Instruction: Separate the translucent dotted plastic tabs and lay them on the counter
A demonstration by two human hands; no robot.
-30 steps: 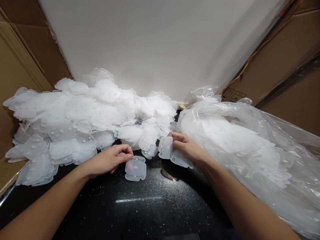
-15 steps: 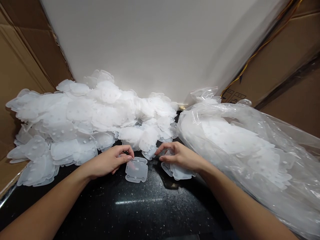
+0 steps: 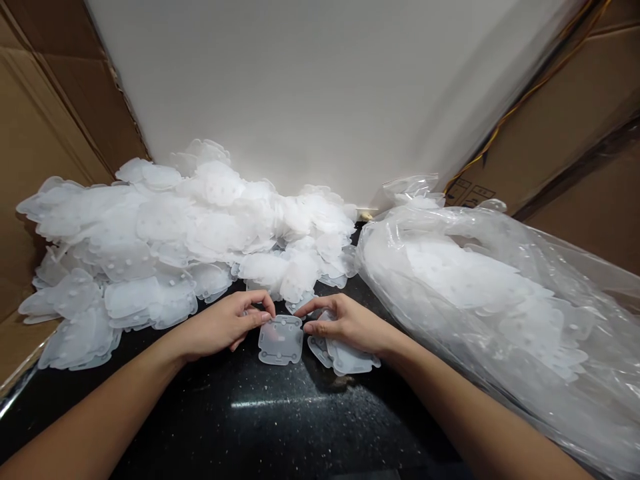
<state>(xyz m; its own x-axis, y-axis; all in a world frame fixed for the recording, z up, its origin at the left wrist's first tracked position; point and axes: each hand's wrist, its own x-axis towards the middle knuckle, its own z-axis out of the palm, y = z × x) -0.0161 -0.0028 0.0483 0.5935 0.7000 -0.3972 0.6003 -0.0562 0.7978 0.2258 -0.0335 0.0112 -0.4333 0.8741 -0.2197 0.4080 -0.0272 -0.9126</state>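
Observation:
My left hand [image 3: 235, 320] pinches the upper left corner of a translucent plastic plate [image 3: 281, 343], squarish with rounded, notched edges and small round bosses. The plate hangs just over or rests on the black tabletop; I cannot tell which. My right hand [image 3: 345, 323] is partly closed over a few similar plates [image 3: 353, 359], held beneath its palm and lower fingers. Its thumb and index finger stretch to the upper right corner of the left hand's plate, close to it or touching. The gripping fingers under the right palm are hidden.
A big heap of the same plates [image 3: 165, 227] spreads along the white wall [image 3: 310, 87]. At right lies a clear plastic bag [image 3: 500, 400] with more plates inside. Cardboard [image 3: 45, 107] stands at left, more cardboard [image 3: 575, 153] at right. The black tabletop [image 3: 240, 433] is glossy.
My right hand has moved left with its plates, bringing its thumb and index finger to the left hand's plate. The left hand and its plate have shifted slightly right.

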